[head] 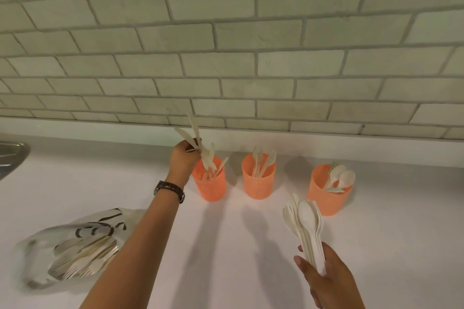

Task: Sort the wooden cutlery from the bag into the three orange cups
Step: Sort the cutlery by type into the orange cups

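Left hand (183, 158): we pinch knives (194, 128) over rim of left cup (213, 189), 11 o'clock.
Right hand (329, 278): we clasp cutlery bundle (307, 218), 5 o'clock.

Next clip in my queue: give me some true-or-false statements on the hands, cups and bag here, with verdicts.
1. The left hand grips wooden knives above the left cup. True.
2. The right hand holds nothing. False: it grips a bundle of spoons and forks.
3. The right cup holds spoons. True.
4. The bag is empty. False: cutlery lies inside it.
5. The middle cup is tipped over. False: it stands upright.
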Demonstrator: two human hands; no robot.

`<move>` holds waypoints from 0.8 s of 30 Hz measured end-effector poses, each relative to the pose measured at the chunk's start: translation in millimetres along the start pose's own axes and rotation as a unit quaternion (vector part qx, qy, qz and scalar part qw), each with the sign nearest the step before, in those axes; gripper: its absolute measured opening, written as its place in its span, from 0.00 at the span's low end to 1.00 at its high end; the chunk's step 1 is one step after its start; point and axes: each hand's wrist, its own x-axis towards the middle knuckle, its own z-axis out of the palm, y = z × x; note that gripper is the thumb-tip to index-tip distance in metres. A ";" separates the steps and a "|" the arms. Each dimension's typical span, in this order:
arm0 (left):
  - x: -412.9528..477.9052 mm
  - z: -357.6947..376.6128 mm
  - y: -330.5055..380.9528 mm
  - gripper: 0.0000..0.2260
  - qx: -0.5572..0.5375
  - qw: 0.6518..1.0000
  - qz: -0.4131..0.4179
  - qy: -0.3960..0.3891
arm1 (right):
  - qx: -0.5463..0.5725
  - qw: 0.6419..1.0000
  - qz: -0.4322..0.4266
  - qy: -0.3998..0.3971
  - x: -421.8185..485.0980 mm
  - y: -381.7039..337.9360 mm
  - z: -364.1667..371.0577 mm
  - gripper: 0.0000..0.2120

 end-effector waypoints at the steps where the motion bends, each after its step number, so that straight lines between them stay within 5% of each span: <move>1: 1.7 1.3 -3.3 0.13 0.015 1.000 -0.005 -0.002 | -0.004 1.000 0.001 -0.003 0.2 0.3 1.4 0.06; 7: 6.1 5.1 -24.0 0.10 0.168 0.985 -0.027 -0.002 | -0.009 0.999 -0.018 -0.036 -2.0 -7.4 8.6 0.06; 10: -11.0 -0.6 -20.1 0.26 0.170 0.984 -0.006 0.058 | 0.010 0.998 -0.020 -0.059 -4.2 -15.3 7.6 0.05; 12: -39.9 2.8 -9.8 0.27 0.139 0.986 0.046 0.076 | 0.047 0.996 -0.017 -0.079 -6.9 -20.0 6.0 0.06; 17: -149.2 28.3 15.1 0.04 0.066 0.993 0.075 -0.069 | 0.145 0.983 0.010 -0.109 -14.7 -28.1 5.0 0.16; 24: -218.9 48.5 13.1 0.05 -0.009 0.986 0.018 -0.165 | 0.138 0.984 -0.026 -0.114 -25.4 -32.4 4.9 0.19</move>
